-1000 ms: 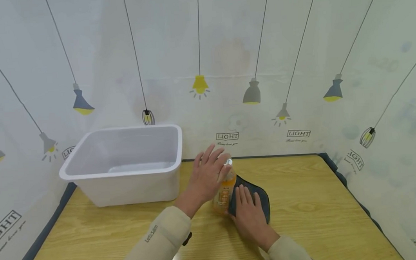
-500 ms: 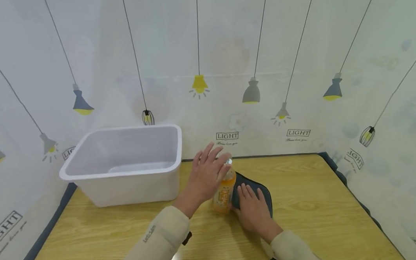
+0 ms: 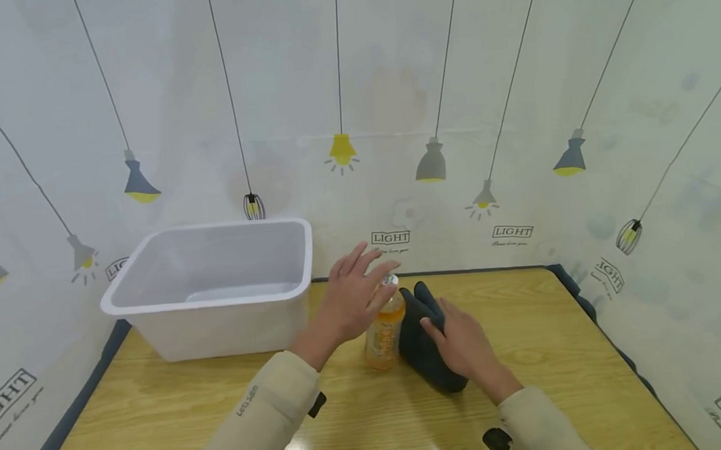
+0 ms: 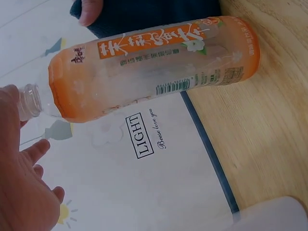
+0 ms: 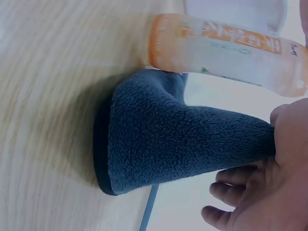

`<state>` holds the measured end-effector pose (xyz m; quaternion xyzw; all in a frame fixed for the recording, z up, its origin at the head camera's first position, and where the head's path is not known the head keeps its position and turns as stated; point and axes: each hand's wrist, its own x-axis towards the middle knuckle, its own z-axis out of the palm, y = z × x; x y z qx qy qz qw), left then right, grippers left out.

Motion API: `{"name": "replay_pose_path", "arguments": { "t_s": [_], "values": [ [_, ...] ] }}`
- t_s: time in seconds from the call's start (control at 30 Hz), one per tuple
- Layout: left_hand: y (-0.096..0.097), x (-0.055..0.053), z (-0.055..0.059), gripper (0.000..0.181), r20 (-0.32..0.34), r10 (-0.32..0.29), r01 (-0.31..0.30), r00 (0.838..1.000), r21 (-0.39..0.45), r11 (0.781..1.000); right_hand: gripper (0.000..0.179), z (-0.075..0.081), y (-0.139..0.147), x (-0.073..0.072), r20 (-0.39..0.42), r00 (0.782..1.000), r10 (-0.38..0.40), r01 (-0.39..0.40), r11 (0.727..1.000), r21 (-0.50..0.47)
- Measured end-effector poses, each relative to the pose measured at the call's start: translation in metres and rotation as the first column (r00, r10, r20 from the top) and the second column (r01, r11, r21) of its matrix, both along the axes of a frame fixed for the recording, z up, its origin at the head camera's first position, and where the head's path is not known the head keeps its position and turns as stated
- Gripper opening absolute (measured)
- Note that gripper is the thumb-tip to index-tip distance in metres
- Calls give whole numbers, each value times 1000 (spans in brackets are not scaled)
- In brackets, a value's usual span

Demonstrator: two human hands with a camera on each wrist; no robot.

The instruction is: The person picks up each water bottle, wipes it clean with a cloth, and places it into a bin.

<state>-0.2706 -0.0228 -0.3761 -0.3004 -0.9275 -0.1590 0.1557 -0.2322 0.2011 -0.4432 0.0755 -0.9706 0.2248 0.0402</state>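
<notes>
A clear plastic bottle [image 3: 384,332] with orange markings stands upright on the table, its label seen large in the left wrist view. My left hand [image 3: 350,297] pinches its neck from the left, thumb on the near side; the other fingers stretch loosely beyond. To the bottle's right, my right hand [image 3: 464,338] grips the upper edge of a dark blue fleecy cloth [image 3: 425,351] between thumb and fingers. Raised and bent over, the cloth [image 5: 183,134] has its lower end by the tabletop and overlaps the bottle's side in the right wrist view.
A white plastic tub [image 3: 219,327] stands at the back left of the wooden table [image 3: 563,357]. Behind runs a pale curtain [image 3: 383,67] printed with hanging lamps, meeting the table's rear edge.
My right hand lay flat on the cloth; it now grips the cloth, which has been lifted and folded up beside the bottle. My left hand stays at the bottle's neck.
</notes>
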Motion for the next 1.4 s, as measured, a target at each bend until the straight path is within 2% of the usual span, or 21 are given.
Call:
{"name": "replay_pose_path", "arguments": {
  "t_s": [0.17,0.37,0.57,0.73,0.9,1.07,1.2,1.4],
  "values": [
    [2,1,0,54,31,25,-27,999,70,997,70,8,6,2,53,999,10,-3,992,-123],
    [5,3,0,48,-22,66,-65,998,57,996,70,15,10,0,72,997,14,-2,988,-153],
    [3,4,1,36,-56,26,-23,998,54,998,74,24,17,1,95,995,-6,22,985,-172],
    [-1,3,0,32,-31,-23,25,999,68,997,76,33,22,2,110,994,-10,30,983,-181],
    [-3,3,-1,38,-4,-51,51,999,62,997,72,37,25,3,90,996,7,11,981,-195],
    [-3,2,1,51,19,-35,34,999,50,998,73,37,24,2,92,996,8,10,981,-195],
    [-1,3,0,46,25,-10,10,1000,22,1000,75,39,22,0,109,994,3,19,980,-199],
    [0,4,-8,46,8,3,-3,1000,17,1000,78,44,18,-1,110,994,-3,28,974,-224]
  ]
}}
